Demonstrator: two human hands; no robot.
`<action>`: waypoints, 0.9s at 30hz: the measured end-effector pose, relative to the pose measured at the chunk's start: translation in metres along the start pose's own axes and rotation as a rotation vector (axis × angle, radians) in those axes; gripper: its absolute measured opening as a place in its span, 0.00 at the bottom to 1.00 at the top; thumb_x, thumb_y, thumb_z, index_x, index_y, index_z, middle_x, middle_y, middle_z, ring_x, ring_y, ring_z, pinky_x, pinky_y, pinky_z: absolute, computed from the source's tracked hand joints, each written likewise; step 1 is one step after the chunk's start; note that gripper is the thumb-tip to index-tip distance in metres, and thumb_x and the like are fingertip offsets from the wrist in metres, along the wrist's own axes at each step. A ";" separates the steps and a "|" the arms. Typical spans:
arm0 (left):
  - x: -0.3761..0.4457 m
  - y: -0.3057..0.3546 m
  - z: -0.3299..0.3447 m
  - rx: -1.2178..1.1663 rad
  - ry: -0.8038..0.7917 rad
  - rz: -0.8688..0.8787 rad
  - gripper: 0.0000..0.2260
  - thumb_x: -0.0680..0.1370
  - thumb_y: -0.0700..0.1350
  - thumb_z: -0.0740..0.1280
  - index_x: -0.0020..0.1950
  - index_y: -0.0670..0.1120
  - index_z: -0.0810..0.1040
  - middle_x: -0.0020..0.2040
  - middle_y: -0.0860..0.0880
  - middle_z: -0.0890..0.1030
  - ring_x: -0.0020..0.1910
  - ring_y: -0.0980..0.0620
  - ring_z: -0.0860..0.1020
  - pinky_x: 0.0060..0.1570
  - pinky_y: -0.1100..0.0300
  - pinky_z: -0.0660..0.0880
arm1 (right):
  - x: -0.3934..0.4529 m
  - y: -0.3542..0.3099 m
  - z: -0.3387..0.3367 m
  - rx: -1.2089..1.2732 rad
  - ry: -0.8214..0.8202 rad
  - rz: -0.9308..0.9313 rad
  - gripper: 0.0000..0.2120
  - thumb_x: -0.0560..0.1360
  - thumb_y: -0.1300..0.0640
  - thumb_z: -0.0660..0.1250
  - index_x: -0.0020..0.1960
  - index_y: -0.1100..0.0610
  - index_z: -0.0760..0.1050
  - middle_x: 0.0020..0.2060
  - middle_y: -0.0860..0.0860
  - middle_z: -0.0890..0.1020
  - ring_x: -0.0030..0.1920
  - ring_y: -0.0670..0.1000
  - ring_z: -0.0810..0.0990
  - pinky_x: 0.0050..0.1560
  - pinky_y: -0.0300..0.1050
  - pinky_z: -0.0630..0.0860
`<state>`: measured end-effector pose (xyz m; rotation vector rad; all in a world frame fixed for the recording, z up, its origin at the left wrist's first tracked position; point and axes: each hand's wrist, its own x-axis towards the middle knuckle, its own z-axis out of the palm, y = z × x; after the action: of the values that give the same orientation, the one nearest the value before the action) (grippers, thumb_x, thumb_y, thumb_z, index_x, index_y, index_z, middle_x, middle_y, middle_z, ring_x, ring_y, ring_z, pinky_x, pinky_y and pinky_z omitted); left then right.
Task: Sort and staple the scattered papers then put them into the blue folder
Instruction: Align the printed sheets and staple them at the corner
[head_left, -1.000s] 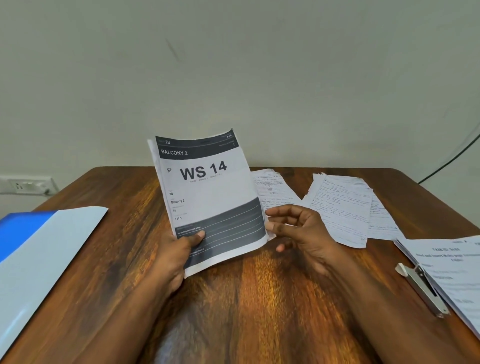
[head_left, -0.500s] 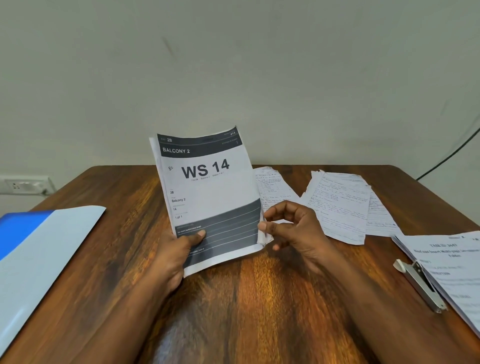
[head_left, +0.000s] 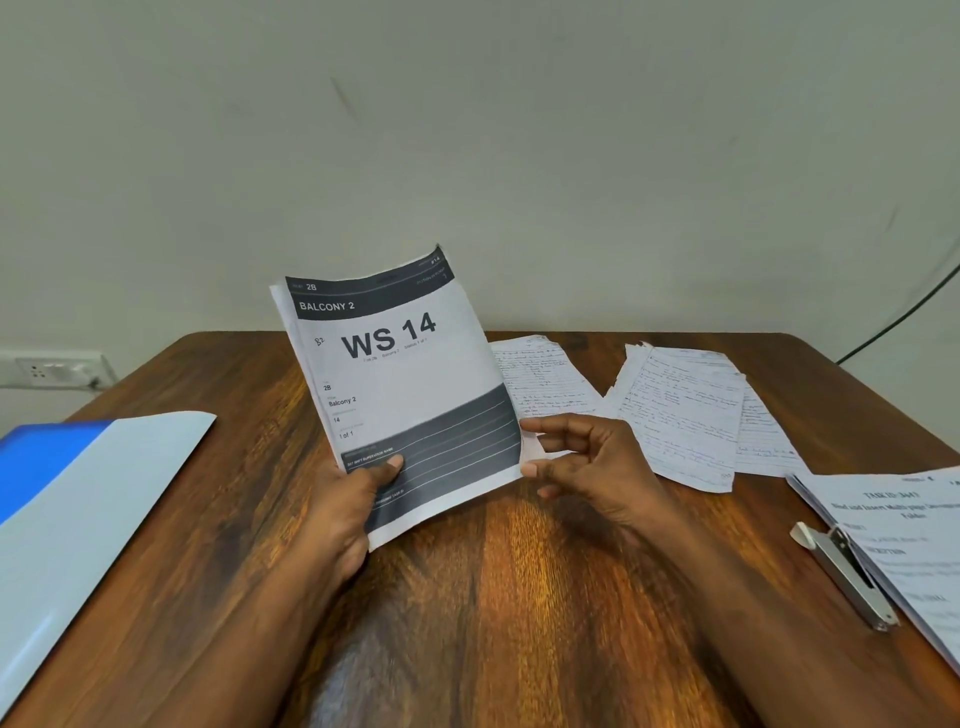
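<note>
One left hand (head_left: 349, 512) grips flat printed sheets (head_left: 395, 384).

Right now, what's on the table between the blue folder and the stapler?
In the head view, between the blue folder and the stapler come the left hand holding the WS 14 papers, the right hand, then bare wooden table.

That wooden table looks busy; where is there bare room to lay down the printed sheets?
Bare wood lies in the near middle of the table, between the blue folder at the left and the stapler at the right. The far left corner is bare too. The far right is crowded with handwritten papers, and the near right edge with a typed sheet.
</note>
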<state>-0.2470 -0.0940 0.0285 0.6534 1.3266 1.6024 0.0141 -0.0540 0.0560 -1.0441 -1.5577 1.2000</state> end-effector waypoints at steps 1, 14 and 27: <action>0.000 0.000 0.000 -0.009 0.002 -0.005 0.14 0.76 0.30 0.73 0.58 0.44 0.83 0.49 0.44 0.89 0.47 0.43 0.88 0.51 0.44 0.83 | 0.000 0.001 0.000 0.013 -0.002 0.001 0.22 0.67 0.65 0.83 0.58 0.49 0.87 0.55 0.59 0.85 0.46 0.60 0.88 0.49 0.60 0.86; 0.002 -0.002 -0.001 -0.038 -0.016 -0.004 0.15 0.76 0.31 0.74 0.59 0.44 0.83 0.51 0.42 0.88 0.50 0.40 0.87 0.56 0.40 0.82 | -0.002 -0.001 0.010 -0.076 0.058 -0.069 0.25 0.68 0.60 0.83 0.63 0.47 0.82 0.49 0.56 0.84 0.40 0.56 0.88 0.47 0.58 0.87; 0.001 0.000 -0.002 -0.046 0.003 0.026 0.14 0.76 0.32 0.74 0.60 0.44 0.83 0.52 0.43 0.88 0.50 0.42 0.87 0.55 0.42 0.83 | -0.002 0.000 0.004 0.119 0.042 -0.018 0.21 0.79 0.72 0.68 0.65 0.53 0.81 0.48 0.59 0.87 0.47 0.58 0.89 0.44 0.51 0.87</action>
<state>-0.2492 -0.0937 0.0283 0.6431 1.2848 1.6506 0.0106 -0.0568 0.0552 -0.9695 -1.4427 1.2354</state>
